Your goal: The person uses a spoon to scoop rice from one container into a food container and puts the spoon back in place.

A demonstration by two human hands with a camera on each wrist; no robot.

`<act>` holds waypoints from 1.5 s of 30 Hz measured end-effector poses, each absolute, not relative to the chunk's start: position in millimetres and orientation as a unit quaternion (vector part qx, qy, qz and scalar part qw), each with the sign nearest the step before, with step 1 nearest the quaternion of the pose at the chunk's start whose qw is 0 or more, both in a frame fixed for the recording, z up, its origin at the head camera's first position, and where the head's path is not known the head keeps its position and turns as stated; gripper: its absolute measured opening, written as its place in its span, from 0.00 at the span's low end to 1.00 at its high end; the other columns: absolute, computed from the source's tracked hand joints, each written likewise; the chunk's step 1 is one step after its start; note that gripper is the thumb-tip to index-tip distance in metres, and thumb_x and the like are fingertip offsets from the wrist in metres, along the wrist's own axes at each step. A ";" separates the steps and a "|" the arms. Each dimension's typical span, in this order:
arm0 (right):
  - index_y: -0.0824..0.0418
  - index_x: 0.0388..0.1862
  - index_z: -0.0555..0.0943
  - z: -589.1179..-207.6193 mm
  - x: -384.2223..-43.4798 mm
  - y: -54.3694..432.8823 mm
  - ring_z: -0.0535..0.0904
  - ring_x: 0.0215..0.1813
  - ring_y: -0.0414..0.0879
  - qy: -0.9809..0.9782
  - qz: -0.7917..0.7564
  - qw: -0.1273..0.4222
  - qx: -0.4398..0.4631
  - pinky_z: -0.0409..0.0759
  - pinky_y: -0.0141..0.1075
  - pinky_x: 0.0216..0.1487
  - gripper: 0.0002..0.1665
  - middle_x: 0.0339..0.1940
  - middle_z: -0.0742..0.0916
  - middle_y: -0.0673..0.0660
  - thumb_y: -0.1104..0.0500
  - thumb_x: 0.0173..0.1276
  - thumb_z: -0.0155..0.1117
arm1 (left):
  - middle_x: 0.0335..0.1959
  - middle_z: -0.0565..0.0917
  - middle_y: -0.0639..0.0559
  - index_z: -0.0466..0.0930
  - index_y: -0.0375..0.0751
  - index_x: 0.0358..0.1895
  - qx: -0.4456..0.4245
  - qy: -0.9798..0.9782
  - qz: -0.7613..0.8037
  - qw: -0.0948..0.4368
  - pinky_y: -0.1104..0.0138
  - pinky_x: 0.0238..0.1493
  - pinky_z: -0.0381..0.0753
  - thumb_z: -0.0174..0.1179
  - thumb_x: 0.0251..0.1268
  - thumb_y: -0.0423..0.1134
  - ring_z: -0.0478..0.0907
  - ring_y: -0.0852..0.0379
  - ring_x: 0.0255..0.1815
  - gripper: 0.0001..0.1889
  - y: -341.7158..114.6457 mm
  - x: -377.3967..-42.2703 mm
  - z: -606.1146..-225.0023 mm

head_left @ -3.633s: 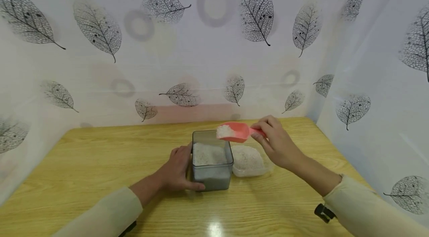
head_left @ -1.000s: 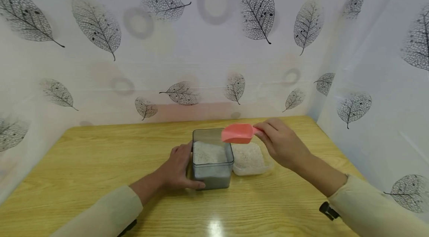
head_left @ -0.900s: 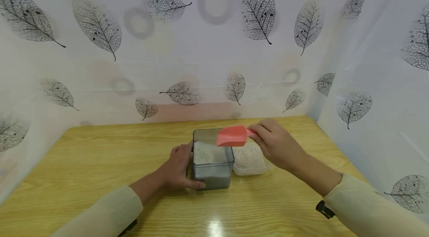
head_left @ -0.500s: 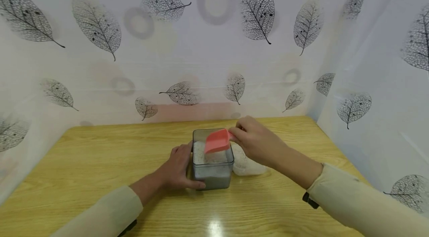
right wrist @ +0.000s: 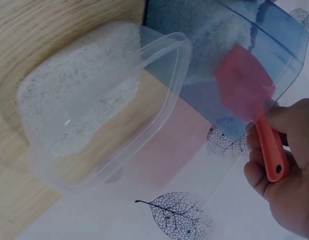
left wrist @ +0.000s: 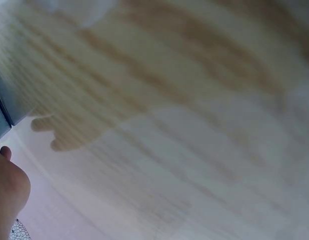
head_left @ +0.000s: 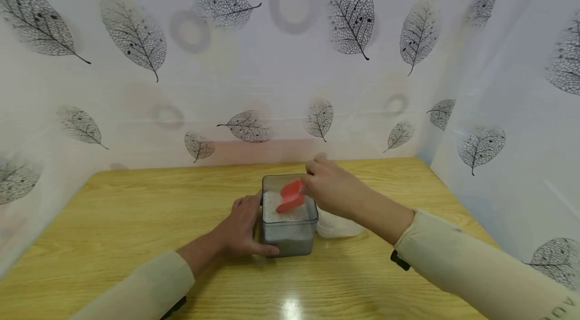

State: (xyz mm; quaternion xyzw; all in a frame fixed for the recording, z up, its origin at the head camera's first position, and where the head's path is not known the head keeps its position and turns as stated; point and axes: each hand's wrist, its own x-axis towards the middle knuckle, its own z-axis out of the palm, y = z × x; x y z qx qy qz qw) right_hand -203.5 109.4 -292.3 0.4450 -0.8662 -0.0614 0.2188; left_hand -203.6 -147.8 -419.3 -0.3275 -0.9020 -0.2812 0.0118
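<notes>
In the head view my left hand (head_left: pixel 240 232) grips the left side of a grey see-through bin (head_left: pixel 290 242), its thumb along the front wall. White rice (head_left: pixel 272 207) lies inside the bin. My right hand (head_left: pixel 335 186) holds a pink scoop (head_left: pixel 290 196) by its handle, the blade tipped down within the bin's mouth, close over the rice. The right wrist view shows fingers wrapped around the scoop's handle (right wrist: pixel 269 145), with the blade seen through the bin's wall. Only part of my left hand (left wrist: pixel 9 190) shows in the left wrist view, at the bin's corner.
Right beside the bin stands a clear plastic tub (head_left: pixel 340 231) with more rice in it, partly covered by my right arm. Both sit on a wood-grain table (head_left: pixel 181 194). A leaf-print sheet (head_left: pixel 290 68) hangs behind the table and along its right side.
The scoop carried rice 3.6 s ago; a second ago none showed in it. Since then my right hand has moved left and tipped the blade down into the bin. My left hand stays put.
</notes>
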 end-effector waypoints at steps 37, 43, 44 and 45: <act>0.57 0.47 0.82 -297.1 -213.7 84.4 0.78 0.55 0.49 -0.882 -0.145 0.028 0.447 0.71 0.43 0.55 0.16 0.50 0.85 0.52 0.48 0.76 0.54 | 0.75 0.63 0.48 0.44 0.41 0.80 -0.314 -0.906 -0.284 -0.004 0.45 0.74 0.50 0.69 0.40 0.74 0.61 0.48 0.71 0.69 -144.6 -201.6 -415.5; 0.58 0.48 0.82 -300.3 -211.5 85.9 0.78 0.54 0.49 -0.885 -0.130 0.045 0.444 0.70 0.44 0.53 0.17 0.49 0.86 0.52 0.47 0.75 0.57 | 0.75 0.64 0.47 0.44 0.39 0.80 -0.319 -0.903 -0.287 0.001 0.45 0.74 0.50 0.70 0.40 0.73 0.61 0.48 0.71 0.69 -145.2 -200.7 -415.2; 0.58 0.48 0.82 -300.7 -211.1 85.6 0.78 0.54 0.49 -0.887 -0.128 0.047 0.441 0.70 0.44 0.53 0.17 0.49 0.86 0.52 0.47 0.75 0.57 | 0.75 0.64 0.47 0.44 0.39 0.80 -0.318 -0.903 -0.289 0.002 0.45 0.74 0.50 0.70 0.40 0.73 0.61 0.48 0.71 0.69 -145.4 -200.6 -415.3; 0.58 0.47 0.82 -301.0 -210.8 85.2 0.78 0.53 0.49 -0.888 -0.127 0.048 0.438 0.70 0.44 0.53 0.17 0.49 0.86 0.52 0.47 0.75 0.57 | 0.75 0.64 0.47 0.44 0.39 0.80 -0.318 -0.902 -0.291 0.001 0.45 0.74 0.50 0.70 0.40 0.73 0.61 0.48 0.71 0.69 -145.6 -200.5 -415.3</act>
